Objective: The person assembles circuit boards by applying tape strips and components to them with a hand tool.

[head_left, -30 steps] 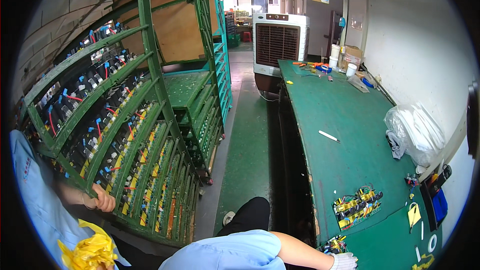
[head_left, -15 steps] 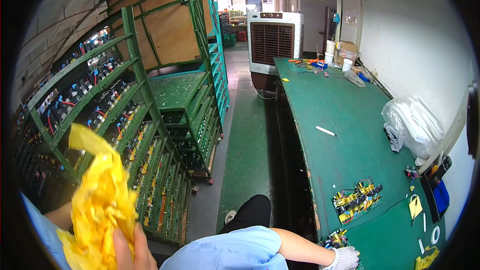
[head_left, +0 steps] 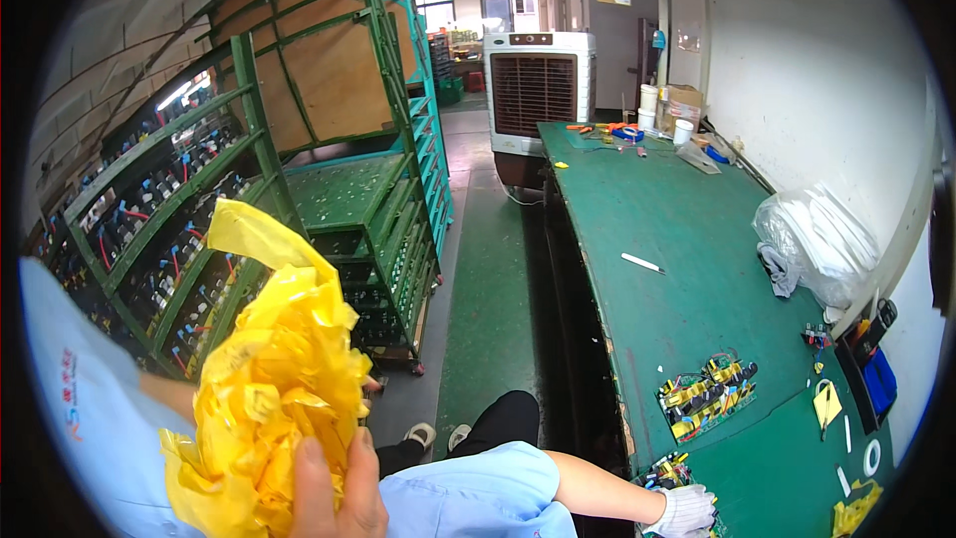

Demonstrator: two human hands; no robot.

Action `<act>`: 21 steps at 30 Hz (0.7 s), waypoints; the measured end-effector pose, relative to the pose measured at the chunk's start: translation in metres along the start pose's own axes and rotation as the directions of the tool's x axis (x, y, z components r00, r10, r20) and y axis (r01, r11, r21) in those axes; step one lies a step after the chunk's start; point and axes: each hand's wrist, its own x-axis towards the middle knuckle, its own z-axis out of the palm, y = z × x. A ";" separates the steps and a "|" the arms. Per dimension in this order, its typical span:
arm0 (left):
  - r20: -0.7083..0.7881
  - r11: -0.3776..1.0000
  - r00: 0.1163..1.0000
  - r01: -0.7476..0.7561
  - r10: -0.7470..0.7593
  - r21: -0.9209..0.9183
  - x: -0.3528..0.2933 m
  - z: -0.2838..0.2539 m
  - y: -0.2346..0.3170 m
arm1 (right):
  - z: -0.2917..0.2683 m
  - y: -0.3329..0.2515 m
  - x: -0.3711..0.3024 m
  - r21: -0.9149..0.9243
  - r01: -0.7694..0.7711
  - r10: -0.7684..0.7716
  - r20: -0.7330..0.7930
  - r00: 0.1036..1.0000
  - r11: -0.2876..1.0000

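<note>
My left arm, in a light blue short sleeve point(head_left: 468, 498), reaches right to the green table. My left hand point(head_left: 685, 513), in a white knit glove, is closed over a circuit board point(head_left: 669, 472) crowded with parts, mostly hidden beneath it. Beyond it lies another circuit board point(head_left: 707, 398) with yellow and black components. My right hand is out of view. At the left, a co-worker in a light blue shirt point(head_left: 85, 399) carries a big crumpled wad of yellow plastic film point(head_left: 269, 389); the co-worker's bare hand point(head_left: 344, 503) grips its near side.
Green racks point(head_left: 199, 229) loaded with boards line the left. On the table point(head_left: 647, 199) are a white pen point(head_left: 642, 263), a clear plastic bag point(head_left: 822, 244), a white tape roll point(head_left: 872, 456) and yellow scraps point(head_left: 856, 508). An air cooler point(head_left: 538, 90) stands beyond the table's far end.
The co-worker has come closer from the left; the yellow wad has moved right and looks larger. Another shoe now shows on the floor. My gloved hand has stayed put on the board.
</note>
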 end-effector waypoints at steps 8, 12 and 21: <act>0.099 0.995 0.991 -0.084 0.090 -0.058 0.000 0.010 0.016 | 0.001 0.006 0.002 0.028 -0.015 0.015 0.003 1.000 0.999; 0.125 0.995 0.988 -0.089 0.095 -0.046 -0.003 0.004 0.017 | 0.006 0.015 -0.001 0.017 0.034 -0.034 -0.004 0.999 0.999; 0.161 0.997 0.984 -0.070 0.072 -0.018 -0.006 -0.020 0.006 | 0.090 0.035 -0.002 0.288 -0.030 0.050 -0.065 0.997 0.957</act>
